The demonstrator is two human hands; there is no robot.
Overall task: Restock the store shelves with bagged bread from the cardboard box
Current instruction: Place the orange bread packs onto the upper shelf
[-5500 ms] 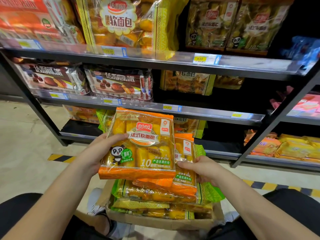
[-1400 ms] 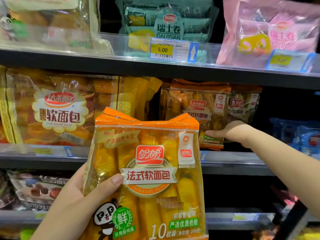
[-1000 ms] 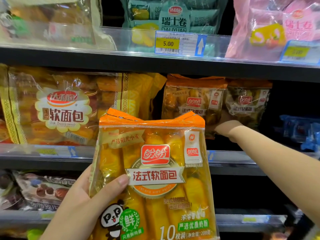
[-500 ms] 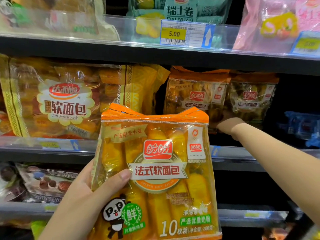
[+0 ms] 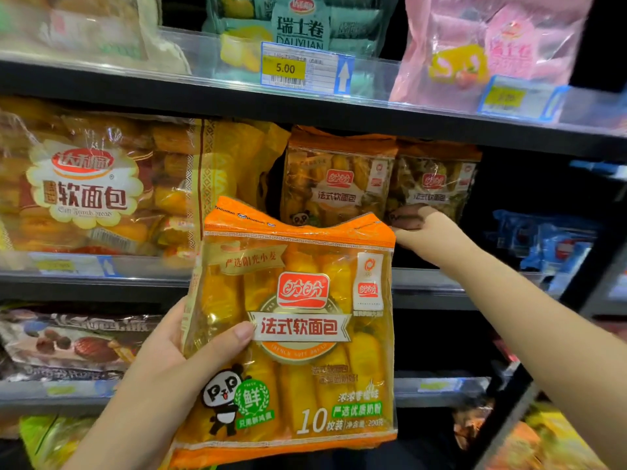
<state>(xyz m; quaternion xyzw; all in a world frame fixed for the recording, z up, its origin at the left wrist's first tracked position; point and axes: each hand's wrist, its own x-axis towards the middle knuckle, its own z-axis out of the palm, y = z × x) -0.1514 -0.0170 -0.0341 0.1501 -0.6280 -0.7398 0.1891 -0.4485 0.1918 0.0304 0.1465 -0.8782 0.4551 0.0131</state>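
Orange clear-plastic bread bag [image 5: 298, 334] held upright before the shelves.
The left hand [image 5: 169, 368] grips its left edge, thumb across the front. The right hand [image 5: 424, 232] reaches the matching shelved bags [image 5: 336, 184] on the grey metal shelf [image 5: 441, 286]; its fingers are shadowed, so I cannot tell their state. A dark gap [image 5: 529, 198] lies to the right of the bags.

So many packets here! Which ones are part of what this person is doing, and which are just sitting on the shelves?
Part of the job: the orange bread bag, gripped by the left hand; the right hand, at the matching bags on the shelf.

Just there: teal packs, pink packs, large soft-bread bag, chocolate pie packs, blue packs.
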